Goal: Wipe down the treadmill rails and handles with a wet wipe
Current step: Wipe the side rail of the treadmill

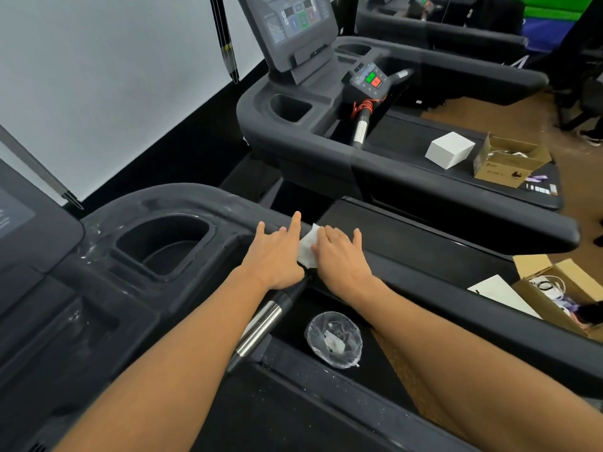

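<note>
wipe [308, 247] on rail [408, 256] btwn hands | L hand [275, 256] flat, fingers spread, holds edge | R hand [339, 256] flat, presses wipe | risk: wipe bunches up, may slip off rail

- Wet wipe [308, 246]: a white, crumpled sheet that is lying flat on top of the treadmill rail, with both edges partly covered, so its full outline is not showing.
- Treadmill rail [424, 256]: a dark grey moulded arm that is running from the console area, past a recessed cup holder [163, 246], toward the right. Its surface near the cup holder is showing pale streaks.
- Handle [261, 324]: a black bar with a shiny metal sleeve that is angling downward just below the wipe.
</note>
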A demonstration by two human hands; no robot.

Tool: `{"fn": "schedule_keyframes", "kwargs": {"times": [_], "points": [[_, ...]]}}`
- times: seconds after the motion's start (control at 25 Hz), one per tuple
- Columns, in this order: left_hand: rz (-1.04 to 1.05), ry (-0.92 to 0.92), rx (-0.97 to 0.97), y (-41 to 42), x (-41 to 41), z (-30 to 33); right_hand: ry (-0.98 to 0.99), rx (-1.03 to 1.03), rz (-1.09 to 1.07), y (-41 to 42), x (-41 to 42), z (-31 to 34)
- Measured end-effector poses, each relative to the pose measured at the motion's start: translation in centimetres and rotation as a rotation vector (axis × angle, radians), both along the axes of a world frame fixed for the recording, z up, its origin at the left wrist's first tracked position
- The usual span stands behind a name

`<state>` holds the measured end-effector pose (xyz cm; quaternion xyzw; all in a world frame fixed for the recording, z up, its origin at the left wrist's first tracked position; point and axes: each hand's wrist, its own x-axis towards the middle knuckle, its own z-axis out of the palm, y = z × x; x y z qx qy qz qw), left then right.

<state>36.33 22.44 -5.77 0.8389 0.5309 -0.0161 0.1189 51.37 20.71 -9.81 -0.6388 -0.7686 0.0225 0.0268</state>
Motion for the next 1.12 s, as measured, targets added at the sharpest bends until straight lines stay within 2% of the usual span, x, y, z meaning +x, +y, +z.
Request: {"fn": "schedule_keyframes", "kwargs": {"times": [0.36,0.52,0.6,0.88,1.0,1.12], "points": [[-0.02,-0.001,-0.017,-0.1,-0.3,0.3,-0.116,0.138,0.246,-3.2,3.3,-1.6],[-0.03,0.034,0.007,0.0,-0.4,0.0,-0.346,0.256,0.396,-3.3,4.8,-1.7],[-0.044,0.051,0.005,0.0,-0.4,-0.1,-0.399,0.278,0.433,-3.0,5.3,-1.3],[-0.058,0.062,0.04,0.0,-0.4,-0.3,-0.703,0.122,0.639,-5.6,8.2,-3.1],[-0.051,0.06,0.04,0.1,-0.5,-0.4,-0.722,0.176,0.635,-5.0,8.5,-2.7],[-0.044,0.046,0.033,-0.1,-0.3,-0.3,-0.585,0.208,0.537,-4.5,7.4,-2.4]]}}
